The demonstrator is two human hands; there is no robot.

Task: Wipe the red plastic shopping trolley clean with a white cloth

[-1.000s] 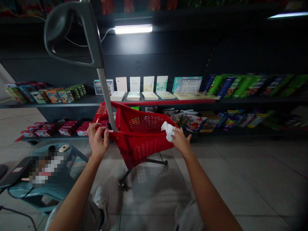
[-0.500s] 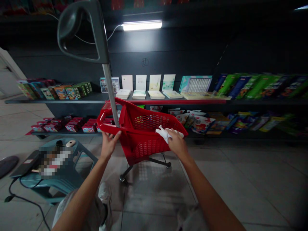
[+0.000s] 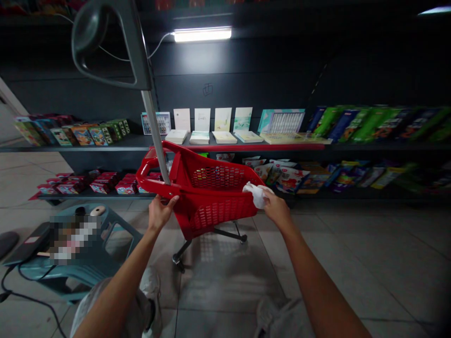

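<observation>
As the dark store shelving (image 3: 246,147) runs along ahead, well beyond our fingertips, a teal plastic stool (image 3: 82,274) stands to the left of our left hand (image 3: 160,212). The red shopping basket (image 3: 214,216) stands tilted on its wheeled frame between our two hands, its grey handle (image 3: 109,42) rising above the left fingers (image 3: 165,206). Those fingers are spread open, their tips touching the basket's rim. The fingers of our right hand (image 3: 276,209) are closed on a white cloth (image 3: 256,195), pressing it against the right end of the rim. Compared with half a second ago, the cloth sits further right along that rim.
</observation>
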